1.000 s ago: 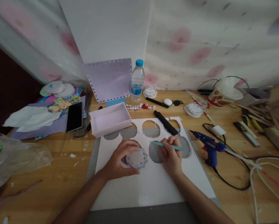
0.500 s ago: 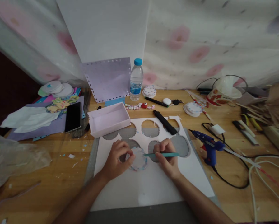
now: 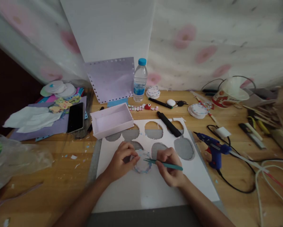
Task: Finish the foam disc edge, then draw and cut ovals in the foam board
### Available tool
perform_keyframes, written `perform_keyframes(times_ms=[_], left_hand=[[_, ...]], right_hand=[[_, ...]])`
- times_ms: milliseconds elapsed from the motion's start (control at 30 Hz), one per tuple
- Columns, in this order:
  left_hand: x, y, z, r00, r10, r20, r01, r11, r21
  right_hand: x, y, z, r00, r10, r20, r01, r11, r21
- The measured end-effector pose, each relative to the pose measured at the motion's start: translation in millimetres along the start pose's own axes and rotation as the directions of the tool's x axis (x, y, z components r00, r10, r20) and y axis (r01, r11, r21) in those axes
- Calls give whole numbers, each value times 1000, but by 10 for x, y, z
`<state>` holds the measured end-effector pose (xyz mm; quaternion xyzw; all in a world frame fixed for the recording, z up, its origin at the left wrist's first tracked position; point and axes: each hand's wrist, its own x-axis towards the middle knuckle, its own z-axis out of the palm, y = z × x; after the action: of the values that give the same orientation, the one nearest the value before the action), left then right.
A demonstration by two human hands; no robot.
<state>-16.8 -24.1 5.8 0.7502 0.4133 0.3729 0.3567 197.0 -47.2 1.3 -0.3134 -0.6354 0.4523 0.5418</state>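
Pinching teal tweezers (image 3: 171,165), head view: right hand (image 3: 171,175), fingers closed on them, tweezer tips over the paper disc (image 3: 142,164) on the white sheet (image 3: 160,195). Left hand (image 3: 121,160) at disc's left edge, thumb and forefinger nearly together; cannot tell if gripping. Glue gun (image 3: 213,146) right.

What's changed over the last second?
The teal tweezers, still in the right hand, moved left and toward the person; their tips are now over the decorated disc. The left hand closed its spread grip to a pinch near the disc's left edge. Bottle and glue gun stayed.
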Motion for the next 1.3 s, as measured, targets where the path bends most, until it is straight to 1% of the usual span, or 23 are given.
perform_keyframes(times_ms=[67,133,267,467,633,767,967,1133,1300], left_hand=[[0,0,-1,1000,0,5,0,1000,1],[2,4,-3,1000,6,12,-6,1000,4],[6,7,-9,1000,8,29,-8,1000,4],[7,-9,-10,999,6,38,-5,1000,-3],[21,10,-6,1000,-9,29,9,1000,5],[31,17,8,999,-37,7,37,999,0],[45,8,17,999,-43,-12,43,999,17],[53,11,19,998,-66,-13,66,998,24],[57,-2,25,998,-57,-21,57,998,28]], right_hand=[[-19,17,19,1000,-16,11,16,999,-46],[-35,36,43,1000,-8,-7,7,998,-61],[-49,67,75,999,31,-43,-33,998,-44],[-20,62,81,998,43,-49,-46,997,-58],[1,41,77,998,46,-30,-49,995,-82],[9,18,76,999,51,-6,-51,998,-40],[36,-29,103,999,46,30,-45,999,-17],[9,-6,115,996,63,66,-60,997,-44],[-11,16,131,990,87,108,-82,995,-47]])
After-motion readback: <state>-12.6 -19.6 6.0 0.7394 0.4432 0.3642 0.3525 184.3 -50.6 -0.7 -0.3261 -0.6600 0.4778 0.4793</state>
